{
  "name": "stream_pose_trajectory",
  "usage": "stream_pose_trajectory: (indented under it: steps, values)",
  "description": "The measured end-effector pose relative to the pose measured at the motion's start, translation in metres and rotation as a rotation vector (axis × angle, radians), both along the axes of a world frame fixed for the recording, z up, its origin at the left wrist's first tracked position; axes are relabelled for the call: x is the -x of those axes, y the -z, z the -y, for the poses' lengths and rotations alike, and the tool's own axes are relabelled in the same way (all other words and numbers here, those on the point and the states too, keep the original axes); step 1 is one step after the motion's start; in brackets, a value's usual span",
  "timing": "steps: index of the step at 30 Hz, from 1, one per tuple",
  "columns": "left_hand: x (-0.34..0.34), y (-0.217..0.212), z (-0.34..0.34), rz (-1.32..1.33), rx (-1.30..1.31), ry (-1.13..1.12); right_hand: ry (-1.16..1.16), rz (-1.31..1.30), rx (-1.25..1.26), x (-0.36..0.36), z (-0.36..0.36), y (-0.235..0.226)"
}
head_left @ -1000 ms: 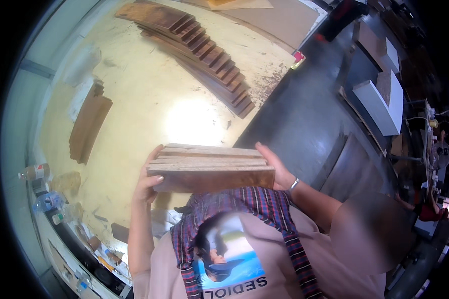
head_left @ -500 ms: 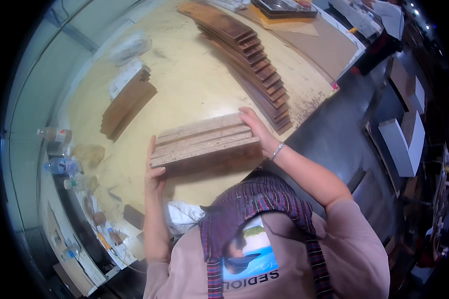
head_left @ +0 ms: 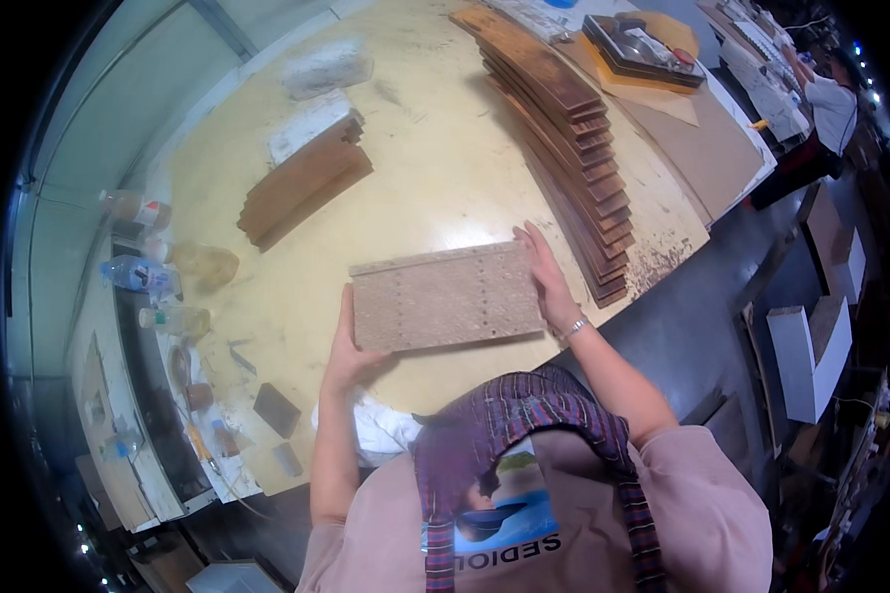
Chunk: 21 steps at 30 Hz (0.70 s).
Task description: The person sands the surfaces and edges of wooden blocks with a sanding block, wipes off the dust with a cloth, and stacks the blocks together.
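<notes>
Between my hands is a stack of boards (head_left: 445, 296) with a rough grey-brown upper face and two rows of small dark holes. A narrow strip of another board shows along its far edge. My left hand (head_left: 354, 348) grips the left end, its fingers partly hidden behind the boards. At the opposite end my right hand (head_left: 552, 282) holds on, fingers pointing toward the far corner. Beyond my right hand, brown boards lie in a long staggered row (head_left: 593, 168). Farther left on the table, a shorter stack of brown boards (head_left: 311, 193) lies at a slant.
Several plastic bottles (head_left: 140, 277) line the left edge of the pale yellow table (head_left: 415, 178). A dark block (head_left: 277, 410) and a white cloth (head_left: 381, 432) lie near my left forearm. At the far right is a black tray (head_left: 643, 49). Another person (head_left: 831, 114) stands beyond.
The held boards have tilted so their broad holed face shows instead of stepped edges, and they look more evenly lined up. Both hands keep their grip. The view has shifted.
</notes>
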State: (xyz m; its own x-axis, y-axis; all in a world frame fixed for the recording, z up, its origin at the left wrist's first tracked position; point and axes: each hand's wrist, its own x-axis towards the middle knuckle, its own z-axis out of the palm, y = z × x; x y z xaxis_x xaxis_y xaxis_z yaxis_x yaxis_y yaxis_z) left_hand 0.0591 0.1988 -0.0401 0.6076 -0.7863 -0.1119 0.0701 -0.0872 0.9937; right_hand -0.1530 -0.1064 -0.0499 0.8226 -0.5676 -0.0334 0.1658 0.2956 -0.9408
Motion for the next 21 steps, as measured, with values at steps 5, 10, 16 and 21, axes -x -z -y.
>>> stream_pose_trajectory:
  steps: [5,10,16,21]
  values:
    - [0.005,-0.019,0.016,-0.201,0.159,-0.21,-0.085,0.008,0.111,0.021,-0.009,0.004]
    - [0.006,-0.024,0.037,-0.217,0.08,-0.193,-0.062,-0.021,0.123,0.019,-0.02,-0.002]
    - [0.006,-0.023,0.041,-0.18,0.065,-0.19,0.042,-0.043,0.153,0.012,-0.028,0.002]
    - [-0.006,-0.012,0.036,-0.157,0.073,-0.184,0.122,-0.045,0.097,0.007,-0.028,0.0]
